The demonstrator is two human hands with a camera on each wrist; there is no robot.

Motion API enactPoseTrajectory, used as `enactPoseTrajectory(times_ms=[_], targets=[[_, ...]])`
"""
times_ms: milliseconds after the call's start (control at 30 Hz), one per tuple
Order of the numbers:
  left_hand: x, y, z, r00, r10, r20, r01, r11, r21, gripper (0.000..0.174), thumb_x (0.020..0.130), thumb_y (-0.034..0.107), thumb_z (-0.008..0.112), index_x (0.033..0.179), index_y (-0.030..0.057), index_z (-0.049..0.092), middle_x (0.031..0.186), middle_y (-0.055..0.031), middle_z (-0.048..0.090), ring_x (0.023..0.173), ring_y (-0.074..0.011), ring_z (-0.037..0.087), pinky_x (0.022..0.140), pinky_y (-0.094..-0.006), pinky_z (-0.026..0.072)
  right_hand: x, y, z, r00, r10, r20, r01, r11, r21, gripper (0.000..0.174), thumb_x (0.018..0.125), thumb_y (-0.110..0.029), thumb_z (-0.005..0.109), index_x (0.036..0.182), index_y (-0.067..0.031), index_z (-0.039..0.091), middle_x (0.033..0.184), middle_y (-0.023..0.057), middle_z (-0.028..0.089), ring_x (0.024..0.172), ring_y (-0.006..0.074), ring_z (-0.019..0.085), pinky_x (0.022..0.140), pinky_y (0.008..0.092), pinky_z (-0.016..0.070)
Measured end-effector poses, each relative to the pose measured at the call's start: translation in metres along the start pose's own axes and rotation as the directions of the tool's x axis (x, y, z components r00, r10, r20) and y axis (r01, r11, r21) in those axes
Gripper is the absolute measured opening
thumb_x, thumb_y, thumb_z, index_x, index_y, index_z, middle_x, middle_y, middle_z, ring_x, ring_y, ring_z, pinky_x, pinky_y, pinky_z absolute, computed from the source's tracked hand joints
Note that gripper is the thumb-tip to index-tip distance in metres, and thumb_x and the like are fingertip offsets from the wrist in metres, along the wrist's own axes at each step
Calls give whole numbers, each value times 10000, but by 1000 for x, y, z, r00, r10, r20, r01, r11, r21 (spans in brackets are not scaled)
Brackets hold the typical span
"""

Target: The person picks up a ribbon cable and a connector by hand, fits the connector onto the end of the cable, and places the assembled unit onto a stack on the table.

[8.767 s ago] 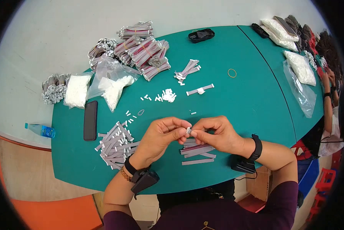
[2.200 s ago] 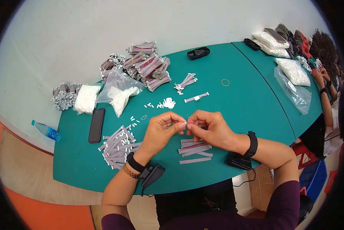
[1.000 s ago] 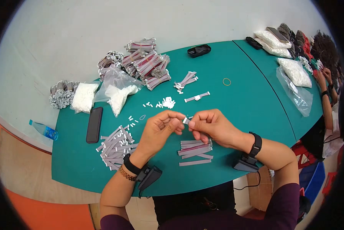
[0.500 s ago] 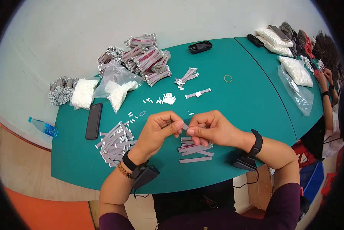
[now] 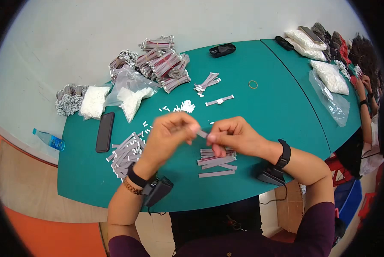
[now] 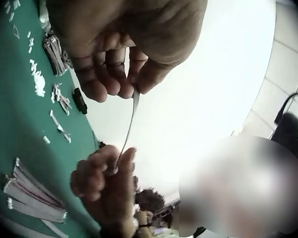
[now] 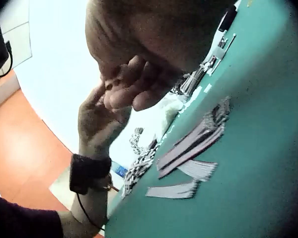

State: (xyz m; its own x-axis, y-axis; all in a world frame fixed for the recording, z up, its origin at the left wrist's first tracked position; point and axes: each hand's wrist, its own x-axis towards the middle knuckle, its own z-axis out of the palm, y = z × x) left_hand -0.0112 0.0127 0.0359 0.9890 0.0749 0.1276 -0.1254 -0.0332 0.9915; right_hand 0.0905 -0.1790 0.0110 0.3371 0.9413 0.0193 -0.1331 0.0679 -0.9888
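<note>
Green tabletop [image 5: 277, 115], grey cable strips [image 5: 125, 152], bundles [image 5: 164, 64], bags [image 5: 130, 96]; orange floor [image 5: 50, 240] below.

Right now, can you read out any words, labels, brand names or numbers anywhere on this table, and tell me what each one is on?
No text can be read in any view.
The blue label on the water bottle: print too small to read.
The black phone: plain dark surface, no marking shows.
The grey strip pinched between the left hand and the right hand: no print shows.
</note>
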Motion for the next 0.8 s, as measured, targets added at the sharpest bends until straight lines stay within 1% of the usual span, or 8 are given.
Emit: enactPoseTrajectory(times_ms=[67, 100, 167, 233, 333, 467, 667, 800], targets=[[-3, 18, -8, 994, 8, -113, -22, 992, -125, 107, 873, 115, 578, 858, 11, 565, 724, -23, 564, 648, -89, 533, 602, -234, 454, 4, 1, -4, 998, -42, -52, 43, 999, 12, 234, 932, -224, 539, 836, -23, 610, 623, 5, 585, 535, 57, 517, 506, 191, 422], [-9, 27, -11, 992, -9, -122, 1, 998, -66, 108, 873, 118, 578, 862, 11, 565, 729, -25, 563, 653, -89, 533, 604, -233, 452, 7, 4, -6, 995, -61, -77, 63, 998, 18, 245, 935, -232, 534, 842, -20, 614, 624, 4, 586, 546, 61, 520, 518, 196, 429], [-22, 37, -19, 989, -38, -142, 45, 998, 46, 112, 873, 123, 578, 870, 12, 566, 740, -29, 563, 662, -88, 532, 607, -230, 449, 9, 11, -12, 993, -107, -43, 90, 951, -295, 196, 897, -212, 583, 861, -24, 626, 673, 34, 605, 585, 87, 541, 525, 243, 434], [-37, 38, -28, 985, -30, -170, 58, 985, 160, 117, 872, 121, 582, 894, 7, 571, 757, -35, 575, 679, -85, 540, 615, -225, 447, 4, 8, -8, 997, -77, 9, 68, 797, -600, 159, 871, -177, 617, 887, -20, 636, 743, 55, 627, 643, 97, 578, 554, 255, 447], [-60, 39, -50, 967, -69, -244, 128, 963, 237, 117, 872, 112, 590, 920, 6, 579, 762, -28, 590, 694, -79, 550, 633, -212, 443, -1, 8, -1, 969, -183, 165, 242, 581, -777, 137, 767, -157, 699, 812, -56, 618, 699, 54, 578, 674, 188, 558, 600, 318, 442], [-88, 33, -89, 960, -94, -265, 173, 940, 293, 121, 894, 105, 576, 950, 1, 596, 790, -18, 603, 711, -61, 543, 648, -192, 441, -3, 11, 1, 949, -186, 254, 312, 451, -836, 171, 726, -155, 727, 760, -63, 588, 672, 45, 538, 715, 247, 534, 631, 364, 435], [-115, 19, -121, 911, -89, -402, 280, 850, 446, 95, 878, 77, 578, 904, -7, 614, 782, 8, 606, 705, -59, 544, 666, -190, 432, 0, 10, -1, 966, -79, 246, 252, 490, -835, 141, 755, -155, 676, 765, -64, 569, 699, 88, 556, 759, 292, 560, 646, 396, 436], [-127, 10, -136, 893, -32, -448, 313, 760, 569, 72, 836, 40, 591, 876, -5, 629, 856, -21, 620, 765, -89, 554, 690, -217, 419, 2, 10, -2, 966, -120, 228, 256, 556, -791, 126, 772, -150, 660, 768, -52, 581, 703, 104, 578, 699, 303, 564, 601, 396, 432]])
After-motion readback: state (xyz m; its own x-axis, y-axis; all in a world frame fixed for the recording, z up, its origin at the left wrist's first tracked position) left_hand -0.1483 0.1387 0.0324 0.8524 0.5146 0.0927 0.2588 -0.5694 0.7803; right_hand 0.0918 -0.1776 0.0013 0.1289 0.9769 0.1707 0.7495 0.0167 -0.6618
